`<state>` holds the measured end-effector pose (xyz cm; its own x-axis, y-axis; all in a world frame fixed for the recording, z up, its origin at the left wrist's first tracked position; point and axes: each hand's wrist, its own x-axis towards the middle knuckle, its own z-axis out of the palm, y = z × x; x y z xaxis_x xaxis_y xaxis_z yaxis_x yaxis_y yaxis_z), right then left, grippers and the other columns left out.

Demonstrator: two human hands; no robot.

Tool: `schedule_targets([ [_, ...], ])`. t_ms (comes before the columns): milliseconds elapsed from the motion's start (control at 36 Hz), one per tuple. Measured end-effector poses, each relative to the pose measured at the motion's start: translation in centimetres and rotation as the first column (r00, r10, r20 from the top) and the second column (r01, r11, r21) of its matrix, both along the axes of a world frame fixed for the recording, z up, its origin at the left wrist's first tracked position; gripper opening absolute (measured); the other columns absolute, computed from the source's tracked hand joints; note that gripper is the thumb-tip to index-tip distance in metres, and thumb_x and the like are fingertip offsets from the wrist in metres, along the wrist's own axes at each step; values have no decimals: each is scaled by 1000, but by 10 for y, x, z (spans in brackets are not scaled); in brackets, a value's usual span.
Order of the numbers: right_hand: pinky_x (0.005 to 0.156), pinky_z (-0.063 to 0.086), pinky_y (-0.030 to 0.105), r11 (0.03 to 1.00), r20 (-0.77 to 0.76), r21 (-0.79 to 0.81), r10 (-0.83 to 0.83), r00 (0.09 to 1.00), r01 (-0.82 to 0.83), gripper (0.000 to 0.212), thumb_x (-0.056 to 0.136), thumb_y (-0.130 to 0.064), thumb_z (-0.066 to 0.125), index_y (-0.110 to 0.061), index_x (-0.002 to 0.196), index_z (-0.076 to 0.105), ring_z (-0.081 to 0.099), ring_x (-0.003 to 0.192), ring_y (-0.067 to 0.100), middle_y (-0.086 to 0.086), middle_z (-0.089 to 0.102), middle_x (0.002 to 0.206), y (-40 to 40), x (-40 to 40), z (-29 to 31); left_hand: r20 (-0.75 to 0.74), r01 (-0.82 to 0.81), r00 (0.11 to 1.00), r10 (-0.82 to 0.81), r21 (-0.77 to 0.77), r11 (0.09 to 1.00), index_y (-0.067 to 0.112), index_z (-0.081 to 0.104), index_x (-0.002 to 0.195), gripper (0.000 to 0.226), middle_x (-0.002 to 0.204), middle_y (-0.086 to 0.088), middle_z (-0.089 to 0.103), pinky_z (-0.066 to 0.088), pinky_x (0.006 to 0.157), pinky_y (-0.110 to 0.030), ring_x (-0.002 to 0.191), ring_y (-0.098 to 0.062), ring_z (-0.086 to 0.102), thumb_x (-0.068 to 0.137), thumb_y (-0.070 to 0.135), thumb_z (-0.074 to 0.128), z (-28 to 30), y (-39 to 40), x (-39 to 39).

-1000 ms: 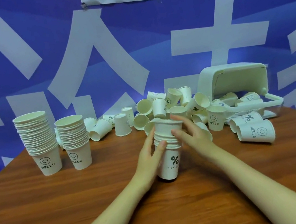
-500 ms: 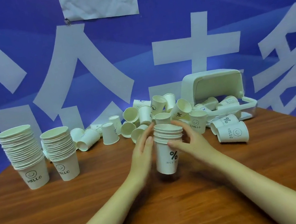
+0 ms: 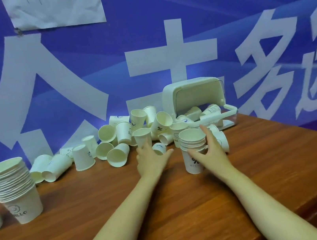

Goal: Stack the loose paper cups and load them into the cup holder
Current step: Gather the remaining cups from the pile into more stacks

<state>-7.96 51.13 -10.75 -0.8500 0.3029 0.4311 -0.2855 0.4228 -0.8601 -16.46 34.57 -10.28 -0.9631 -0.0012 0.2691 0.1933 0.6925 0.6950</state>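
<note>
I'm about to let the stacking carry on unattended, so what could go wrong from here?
1. The left hand grips an upright cup at the edge of the loose pile; lifting it may jostle neighbours and send them rolling.
2. The short stack is steadied only by the right hand; a skewed insert could tip it.
3. The tall stack stands at the table's left, where a passing forearm could topple it.

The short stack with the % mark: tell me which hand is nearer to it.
Right. The right hand grips the short stack at its rims; the left hand is off to its left, holding a single cup.
</note>
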Motion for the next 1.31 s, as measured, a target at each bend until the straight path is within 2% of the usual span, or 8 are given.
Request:
schedule_targets([
  [167,111,38,34,999,-31,6,37,999,-37,80,84,-35,73,-35,149,27,41,134,6,-14,42,146,-2,-4,-3,43,-40,999,33,168,985,7,38,133,71,133,-16,41,41,91,-35,117,-34,51,78,36,72,-7,-11,-10],
  [361,103,45,29,988,-76,-47,143,987,-147,49,89,-42,64,-49,132,42,51,122,-3,-19,53,135,-17,-5,-5,-150,101,987,-52,337,936,19,42,121,56,117,1,52,42,69,-19,103,-16,53,77,24,76,11,-64,14],
  [472,93,45,20,976,-80,-18,214,973,-216,47,88,-37,67,-45,130,46,56,113,-3,-18,56,127,-40,-7,-6,-312,208,946,-90,370,906,44,48,115,56,119,12,56,52,90,-38,112,-15,56,64,51,69,30,-105,34],
  [639,98,45,22,929,12,49,367,930,-368,48,90,-36,65,-35,134,45,52,118,0,-13,57,125,-87,-24,5,-404,279,908,-113,380,882,60,41,124,61,125,18,48,40,101,-27,124,-4,46,67,60,62,51,-151,56],
  [833,96,45,21,880,8,52,473,881,-472,44,91,-35,62,-40,131,45,57,117,4,-7,59,130,-140,-35,6,-421,286,907,-18,585,759,16,53,132,51,129,2,59,44,107,-38,119,-5,56,85,17,72,49,-186,60],
  [972,90,42,9,876,-47,12,482,875,-482,44,93,-26,62,-43,129,44,55,114,-6,-20,59,122,-159,-30,-6,-445,335,891,-86,517,788,32,54,127,53,132,9,58,46,97,-19,122,-2,53,76,45,66,45,-181,61],
  [1111,91,41,9,863,-54,33,504,862,-503,43,96,-18,59,-37,131,43,53,117,-7,-21,57,125,-157,-25,-9,-525,340,840,-137,314,887,33,49,132,49,129,20,52,39,97,-9,125,5,44,84,37,59,42,-176,61],
  [1306,99,48,26,864,-39,60,503,863,-501,45,96,-20,60,-41,132,45,54,120,-2,-32,59,123,-151,-18,-11,-606,302,774,-184,98,948,23,51,135,56,127,6,51,29,100,-4,118,14,40,83,40,55,45,-184,63],
])
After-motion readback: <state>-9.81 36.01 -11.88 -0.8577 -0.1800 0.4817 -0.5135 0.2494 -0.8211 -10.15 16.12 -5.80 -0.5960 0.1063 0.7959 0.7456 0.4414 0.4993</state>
